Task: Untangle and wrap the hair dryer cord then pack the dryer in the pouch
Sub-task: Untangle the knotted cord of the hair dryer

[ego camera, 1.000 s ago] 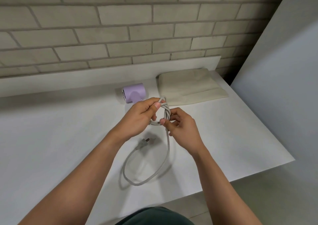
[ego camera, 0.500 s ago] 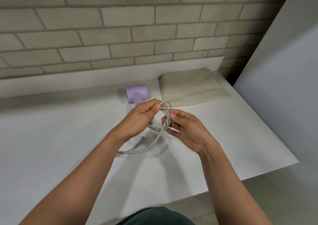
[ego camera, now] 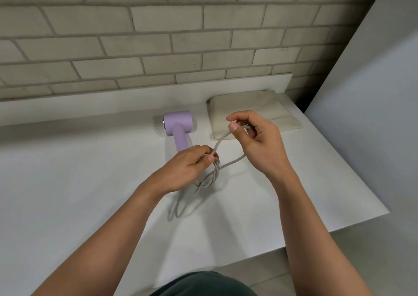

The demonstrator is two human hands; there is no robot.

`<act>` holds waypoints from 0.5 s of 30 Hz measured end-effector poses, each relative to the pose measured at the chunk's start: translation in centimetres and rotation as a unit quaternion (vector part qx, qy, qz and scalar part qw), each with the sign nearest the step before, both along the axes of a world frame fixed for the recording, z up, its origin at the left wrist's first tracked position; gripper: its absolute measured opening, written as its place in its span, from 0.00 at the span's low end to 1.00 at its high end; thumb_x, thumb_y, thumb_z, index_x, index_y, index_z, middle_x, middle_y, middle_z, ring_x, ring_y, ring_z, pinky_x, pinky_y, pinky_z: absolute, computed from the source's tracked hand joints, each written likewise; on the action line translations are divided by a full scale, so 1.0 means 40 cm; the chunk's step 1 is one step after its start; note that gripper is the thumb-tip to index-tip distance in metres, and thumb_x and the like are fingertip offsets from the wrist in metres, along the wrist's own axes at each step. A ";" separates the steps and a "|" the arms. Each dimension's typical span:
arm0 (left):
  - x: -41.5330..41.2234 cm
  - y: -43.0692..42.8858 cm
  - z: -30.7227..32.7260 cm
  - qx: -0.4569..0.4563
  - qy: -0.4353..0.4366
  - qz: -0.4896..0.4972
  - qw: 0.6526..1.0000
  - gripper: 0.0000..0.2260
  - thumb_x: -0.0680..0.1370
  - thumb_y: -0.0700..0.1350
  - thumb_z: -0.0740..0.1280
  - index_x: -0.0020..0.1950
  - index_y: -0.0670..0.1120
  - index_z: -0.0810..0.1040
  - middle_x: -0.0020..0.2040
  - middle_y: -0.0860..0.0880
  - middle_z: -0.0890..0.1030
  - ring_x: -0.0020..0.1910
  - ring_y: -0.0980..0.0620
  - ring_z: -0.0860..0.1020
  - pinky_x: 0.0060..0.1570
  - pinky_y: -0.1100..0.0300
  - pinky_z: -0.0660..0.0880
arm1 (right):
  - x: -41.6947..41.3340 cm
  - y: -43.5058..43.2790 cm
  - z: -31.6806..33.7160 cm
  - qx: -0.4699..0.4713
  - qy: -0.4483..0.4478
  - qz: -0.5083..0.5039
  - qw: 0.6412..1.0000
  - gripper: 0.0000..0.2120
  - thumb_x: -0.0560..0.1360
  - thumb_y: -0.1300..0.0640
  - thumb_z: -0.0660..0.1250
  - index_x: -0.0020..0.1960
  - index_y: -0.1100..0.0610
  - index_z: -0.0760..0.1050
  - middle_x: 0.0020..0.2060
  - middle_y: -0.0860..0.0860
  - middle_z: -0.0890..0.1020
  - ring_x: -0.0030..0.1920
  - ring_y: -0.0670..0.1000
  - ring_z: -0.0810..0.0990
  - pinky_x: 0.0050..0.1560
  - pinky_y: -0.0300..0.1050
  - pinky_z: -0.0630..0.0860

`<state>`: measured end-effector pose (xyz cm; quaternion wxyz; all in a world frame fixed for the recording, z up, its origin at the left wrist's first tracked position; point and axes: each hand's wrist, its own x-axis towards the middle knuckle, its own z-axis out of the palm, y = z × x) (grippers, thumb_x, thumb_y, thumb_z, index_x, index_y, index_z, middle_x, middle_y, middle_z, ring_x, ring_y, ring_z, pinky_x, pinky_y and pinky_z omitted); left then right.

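Note:
A lilac hair dryer point(ego camera: 177, 126) lies on the white counter point(ego camera: 79, 182), its handle pointing toward me. Its grey cord point(ego camera: 220, 140) is gathered in loops under my left hand point(ego camera: 187, 169), which pinches the bundle just in front of the handle's end. My right hand point(ego camera: 255, 141) is raised to the right and pinches a strand of the cord, drawn out in a loop between both hands. A beige fabric pouch point(ego camera: 251, 110) lies flat behind my right hand, right of the dryer. The plug is hidden.
A grey brick wall point(ego camera: 158, 35) with a low white ledge runs along the back of the counter. A pale panel point(ego camera: 373, 92) stands at the right. The counter's front edge runs diagonally at lower right, with floor beyond it.
My right hand has lifted up and to the right, pulling a strand out of the bundle into a loop. The left hand dropped lower, and the long loop and plug on the counter are gone from sight.

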<state>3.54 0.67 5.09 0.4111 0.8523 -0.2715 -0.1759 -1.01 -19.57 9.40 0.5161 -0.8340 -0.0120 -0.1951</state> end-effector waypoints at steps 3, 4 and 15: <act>-0.001 -0.003 -0.004 0.019 0.008 -0.020 1.000 0.12 0.84 0.57 0.63 0.64 0.57 0.78 0.60 0.60 0.81 0.57 0.63 0.78 0.59 0.64 0.72 | -0.012 0.011 0.010 -0.062 -0.058 -0.008 0.996 0.06 0.81 0.57 0.71 0.56 0.50 0.84 0.43 0.39 0.82 0.44 0.39 0.79 0.46 0.27 0.68; -0.003 -0.005 -0.004 0.033 0.000 -0.032 0.999 0.12 0.82 0.56 0.66 0.65 0.57 0.78 0.57 0.62 0.81 0.51 0.65 0.78 0.53 0.67 0.72 | -0.014 0.016 0.013 -0.084 -0.081 -0.008 0.993 0.06 0.80 0.57 0.71 0.56 0.51 0.84 0.42 0.38 0.81 0.45 0.40 0.79 0.47 0.27 0.68; -0.025 0.000 0.027 -0.049 0.084 -0.023 0.995 0.11 0.77 0.42 0.73 0.57 0.54 0.82 0.46 0.58 0.86 0.39 0.59 0.82 0.45 0.63 0.80 | -0.017 0.001 0.005 -0.169 -0.163 0.003 0.972 0.05 0.80 0.61 0.72 0.56 0.56 0.84 0.44 0.42 0.83 0.45 0.41 0.75 0.48 0.31 0.69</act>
